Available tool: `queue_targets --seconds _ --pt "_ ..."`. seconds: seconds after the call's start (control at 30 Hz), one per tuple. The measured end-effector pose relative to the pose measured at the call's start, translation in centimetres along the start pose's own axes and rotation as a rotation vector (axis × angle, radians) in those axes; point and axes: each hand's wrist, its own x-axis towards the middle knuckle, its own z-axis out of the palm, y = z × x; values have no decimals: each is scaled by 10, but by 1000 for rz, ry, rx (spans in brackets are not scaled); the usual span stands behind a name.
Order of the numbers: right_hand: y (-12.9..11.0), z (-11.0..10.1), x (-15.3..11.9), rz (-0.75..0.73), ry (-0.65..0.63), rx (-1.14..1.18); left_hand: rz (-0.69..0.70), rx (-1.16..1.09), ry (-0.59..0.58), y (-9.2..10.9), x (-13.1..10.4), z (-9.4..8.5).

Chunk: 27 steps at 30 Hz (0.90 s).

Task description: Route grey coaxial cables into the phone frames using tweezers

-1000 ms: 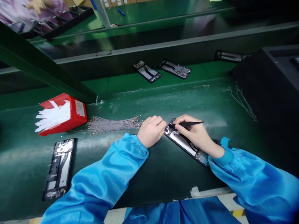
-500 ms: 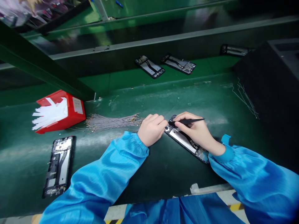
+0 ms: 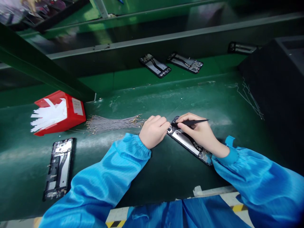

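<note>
An opened phone frame (image 3: pixel 185 141) lies slanted on the green bench, its silver inner plate and circuit parts showing. My right hand (image 3: pixel 198 131) rests over its upper part, with fingers closed round a dark pointed tool (image 3: pixel 193 122). The tool's working end is near the phone's top corner, partly hidden by my fingers. At that same corner, on the left side, my left hand (image 3: pixel 155 130) is closed with knuckles up; what its fingertips pinch, if anything, is hidden. A bundle of thin grey cables (image 3: pixel 114 123) lies just left of my left hand.
A red bin (image 3: pixel 74 110) with white strips stands left, another opened phone (image 3: pixel 60 167) in front of it. Two phone frames (image 3: pixel 155 65) (image 3: pixel 185 62) lie at the back, a third (image 3: pixel 243 48) beside the black box (image 3: pixel 273 95). Loose wires (image 3: pixel 250 98) lie right.
The view has shifted slightly, so the phones at the back appear a little further right and higher. Both hands keep nearly the same pose at the phone.
</note>
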Motion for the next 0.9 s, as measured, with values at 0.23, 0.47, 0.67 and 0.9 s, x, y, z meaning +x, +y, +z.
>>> queue_targets --seconds 0.23,0.47,0.67,0.9 --pt "0 0 1 -22 5 -2 -3 4 -5 1 0 0" --pt "-4 1 -1 -272 -64 -80 -9 13 -13 0 -1 -1" --pt "-7 5 -2 -367 -149 -209 -29 12 -93 0 0 -4" --pt "-11 -21 -12 -207 14 -193 28 -345 -341 -8 -8 -29"
